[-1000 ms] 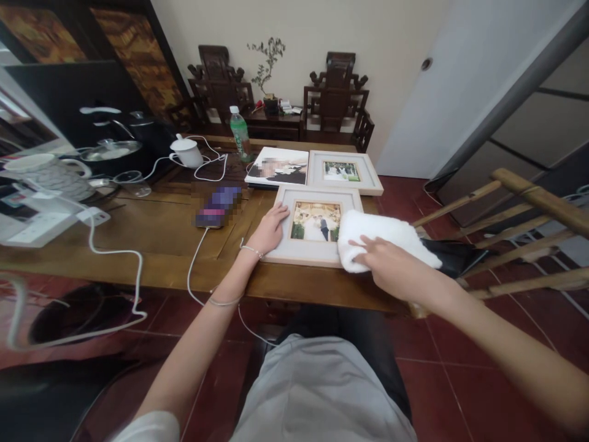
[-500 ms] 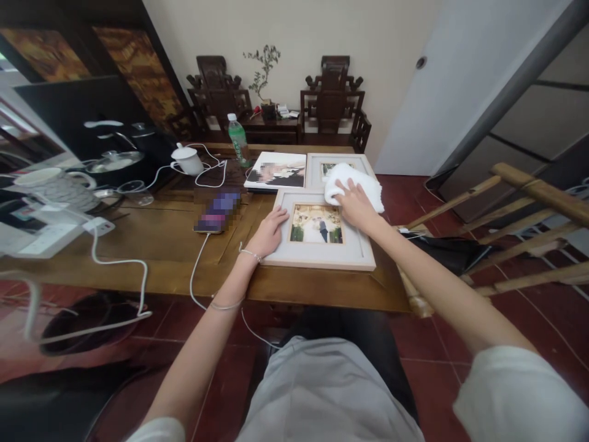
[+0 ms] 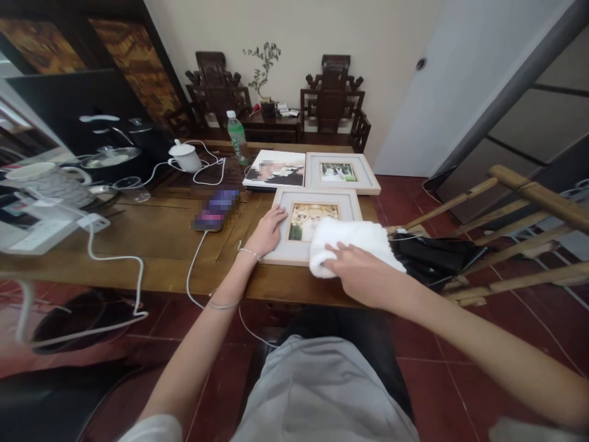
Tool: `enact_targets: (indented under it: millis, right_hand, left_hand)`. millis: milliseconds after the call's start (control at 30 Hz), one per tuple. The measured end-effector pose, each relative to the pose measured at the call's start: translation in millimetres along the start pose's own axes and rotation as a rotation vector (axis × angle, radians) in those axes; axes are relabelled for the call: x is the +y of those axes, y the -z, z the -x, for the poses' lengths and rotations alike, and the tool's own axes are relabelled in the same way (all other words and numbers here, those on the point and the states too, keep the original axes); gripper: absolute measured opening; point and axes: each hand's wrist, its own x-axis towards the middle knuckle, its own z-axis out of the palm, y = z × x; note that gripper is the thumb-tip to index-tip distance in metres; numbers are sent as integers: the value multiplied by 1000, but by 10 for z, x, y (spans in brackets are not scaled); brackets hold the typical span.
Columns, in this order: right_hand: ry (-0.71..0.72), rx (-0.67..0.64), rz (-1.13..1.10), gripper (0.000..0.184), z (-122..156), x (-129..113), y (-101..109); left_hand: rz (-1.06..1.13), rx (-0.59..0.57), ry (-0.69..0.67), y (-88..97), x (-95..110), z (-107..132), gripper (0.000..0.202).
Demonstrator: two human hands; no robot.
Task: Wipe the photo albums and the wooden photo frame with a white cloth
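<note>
A picture frame (image 3: 280, 236) with a pale wooden border and a wedding photo lies flat on the wooden table (image 3: 151, 245) in front of me. My left hand (image 3: 268, 232) rests on its left side, fingers stretched out over the edge. In my right hand (image 3: 356, 270) is a folded white towel (image 3: 354, 236), gripped over the frame's lower right corner. The towel covers that corner and part of the photo. Behind lie a second picture frame (image 3: 368, 178) and, left of it, a photo panel (image 3: 276, 166) with a blurred picture.
Left of the frames are a phone (image 3: 216, 210) on a charging cable, a green-labelled bottle (image 3: 237, 138) and a lidded white cup (image 3: 184, 156). A patterned mug (image 3: 48, 184) and a power strip (image 3: 43, 230) stand farther left. A bamboo rack (image 3: 519, 227) stands right of the table.
My right hand has moved the towel from the frame's upper right corner toward me to its lower right corner. The rear frame is uncovered now. My left hand stays in place.
</note>
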Motion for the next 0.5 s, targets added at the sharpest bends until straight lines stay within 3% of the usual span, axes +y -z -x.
enact_targets:
  millis: [100, 167, 267, 400, 500]
  right_hand:
    - [29, 25, -49, 49, -1, -83, -7]
    - [-27, 31, -79, 53, -131, -7, -81]
    - [-135, 79, -81, 57, -432, 281, -222]
    - [-257, 258, -8, 56, -864, 746, -337]
    - [-322, 326, 35, 55, -1104, 928, -373]
  left_hand:
    - [-7, -8, 4, 12, 9, 2, 50]
    - [-7, -15, 7, 15, 11, 2, 51]
    - [0, -20, 3, 12, 1, 4, 52]
    - [28, -15, 5, 10, -18, 12, 54]
    - [44, -15, 12, 16, -21, 18, 54]
